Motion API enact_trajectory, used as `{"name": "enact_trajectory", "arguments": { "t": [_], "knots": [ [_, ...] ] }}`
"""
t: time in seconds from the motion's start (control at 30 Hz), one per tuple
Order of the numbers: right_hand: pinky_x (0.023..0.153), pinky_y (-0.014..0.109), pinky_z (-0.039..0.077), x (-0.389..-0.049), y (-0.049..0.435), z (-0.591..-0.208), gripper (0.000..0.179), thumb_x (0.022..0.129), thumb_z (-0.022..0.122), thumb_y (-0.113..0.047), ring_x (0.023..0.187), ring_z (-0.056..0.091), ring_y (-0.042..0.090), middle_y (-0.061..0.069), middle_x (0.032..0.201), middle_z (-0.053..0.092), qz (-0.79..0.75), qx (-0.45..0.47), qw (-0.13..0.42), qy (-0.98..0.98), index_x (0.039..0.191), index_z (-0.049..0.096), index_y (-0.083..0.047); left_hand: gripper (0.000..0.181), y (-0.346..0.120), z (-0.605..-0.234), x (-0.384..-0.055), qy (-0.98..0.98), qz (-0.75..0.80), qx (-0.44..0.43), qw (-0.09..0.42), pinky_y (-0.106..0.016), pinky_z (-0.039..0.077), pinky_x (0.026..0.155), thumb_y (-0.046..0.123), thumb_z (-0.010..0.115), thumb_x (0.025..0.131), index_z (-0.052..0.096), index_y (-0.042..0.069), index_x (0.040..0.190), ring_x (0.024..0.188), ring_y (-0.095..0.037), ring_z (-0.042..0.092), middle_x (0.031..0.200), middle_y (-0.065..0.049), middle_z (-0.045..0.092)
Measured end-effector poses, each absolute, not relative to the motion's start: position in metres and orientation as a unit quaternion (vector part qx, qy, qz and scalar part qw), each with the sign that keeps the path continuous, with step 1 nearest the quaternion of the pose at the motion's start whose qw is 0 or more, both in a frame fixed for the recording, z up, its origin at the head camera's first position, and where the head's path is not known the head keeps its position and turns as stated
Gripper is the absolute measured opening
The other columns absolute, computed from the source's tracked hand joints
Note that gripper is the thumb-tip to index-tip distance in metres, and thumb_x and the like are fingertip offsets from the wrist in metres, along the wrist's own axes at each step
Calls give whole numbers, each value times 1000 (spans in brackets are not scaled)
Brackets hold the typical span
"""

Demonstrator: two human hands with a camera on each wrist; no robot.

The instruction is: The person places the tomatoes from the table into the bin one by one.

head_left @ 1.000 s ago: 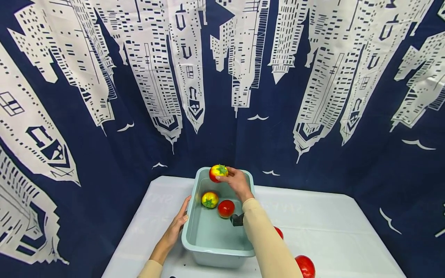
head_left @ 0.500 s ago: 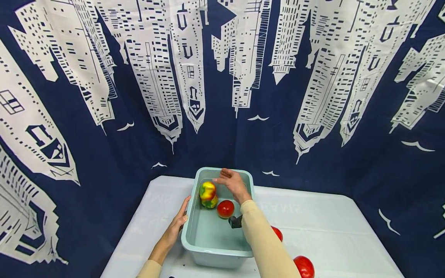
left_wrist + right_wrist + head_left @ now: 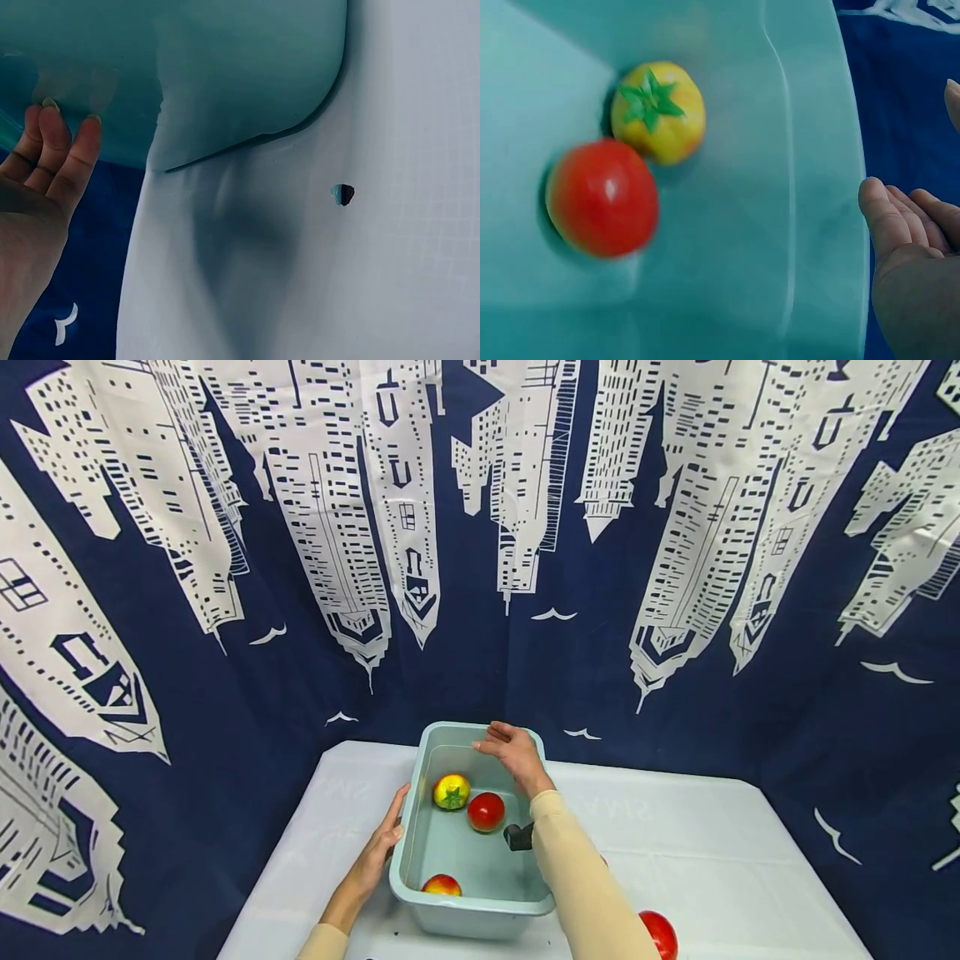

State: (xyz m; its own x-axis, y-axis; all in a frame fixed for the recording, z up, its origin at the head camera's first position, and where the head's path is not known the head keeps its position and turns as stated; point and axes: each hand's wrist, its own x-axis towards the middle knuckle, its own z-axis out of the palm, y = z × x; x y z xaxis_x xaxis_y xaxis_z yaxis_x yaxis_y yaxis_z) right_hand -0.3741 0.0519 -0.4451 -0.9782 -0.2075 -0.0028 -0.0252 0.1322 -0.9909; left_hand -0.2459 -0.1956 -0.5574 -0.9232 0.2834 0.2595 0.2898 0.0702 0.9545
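A pale blue-green plastic tub (image 3: 480,905) stands on the white table. At its left side is my left hand (image 3: 375,852); in the left wrist view its straight fingers (image 3: 79,161) touch the tub's outer wall. Above the tub's far end, my right hand (image 3: 513,756) holds nothing, its fingers loosely extended. Inside the tub lie a yellow tomato (image 3: 452,792) with a green star-shaped top and a red tomato (image 3: 486,812) close beside it. A red-and-yellow tomato (image 3: 442,885) sits at the near end, partly hidden by the rim.
On the white table (image 3: 712,843), right of the tub, lies a large red round fruit (image 3: 660,935), partly behind the right sleeve (image 3: 585,885). A dark camera mount (image 3: 519,837) sticks out from the right wrist. A navy curtain (image 3: 465,685) with white skyline prints hangs behind.
My right hand has let go of the red-and-yellow tomato. It fell by the yellow one, then ended at the tub's near end. The left hand has stayed at the tub's side.
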Motion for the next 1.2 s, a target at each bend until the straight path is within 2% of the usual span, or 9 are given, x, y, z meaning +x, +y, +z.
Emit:
{"name": "enact_trajectory", "arguments": {
  "t": [0.33, 0.43, 0.7, 0.97, 1.2],
  "knots": [
    [113, 43, 34, -383, 113, -427, 78, 84, 74, -20, 140, 41, 29, 16, 152, 41, -626, -44, 43, 777, 149, 36, -1, 65, -200, -559, -243, -723, -657, -211, 12, -49, 31, 100, 26, 25, 97, 5, 21, 158, 130, -1, 39, 162, -19, 12],
    [113, 45, 34, -384, 138, -430, 79, 85, 73, -23, 140, 41, 31, 16, 153, 39, -622, -22, 39, 782, 150, 34, -1, 65, -200, -559, -243, -727, -653, -213, 10, -50, 32, 99, 27, 25, 97, 4, 21, 158, 129, 1, 39, 162, -19, 12],
    [112, 47, 33, -379, 190, -450, 80, 89, 70, -26, 139, 41, 36, 21, 154, 36, -613, 16, 48, 789, 151, 28, 2, 64, -199, -557, -243, -734, -643, -216, 16, -49, 32, 98, 26, 25, 97, 4, 24, 158, 130, -4, 38, 163, -17, 11],
    [111, 48, 35, -368, 219, -481, 78, 88, 71, -26, 134, 45, 37, 25, 151, 38, -585, 29, 80, 806, 148, 32, 6, 64, -197, -557, -243, -729, -653, -203, 15, -37, 32, 102, 26, 26, 96, 8, 26, 158, 137, -17, 36, 164, -11, 12],
    [109, 51, 36, -355, 241, -512, 75, 86, 71, -23, 130, 51, 37, 28, 148, 41, -566, 20, 122, 815, 145, 36, 8, 64, -194, -558, -245, -730, -648, -216, 16, -48, 30, 101, 28, 26, 97, 6, 26, 158, 139, -27, 33, 164, -12, 10]
  ]
}}
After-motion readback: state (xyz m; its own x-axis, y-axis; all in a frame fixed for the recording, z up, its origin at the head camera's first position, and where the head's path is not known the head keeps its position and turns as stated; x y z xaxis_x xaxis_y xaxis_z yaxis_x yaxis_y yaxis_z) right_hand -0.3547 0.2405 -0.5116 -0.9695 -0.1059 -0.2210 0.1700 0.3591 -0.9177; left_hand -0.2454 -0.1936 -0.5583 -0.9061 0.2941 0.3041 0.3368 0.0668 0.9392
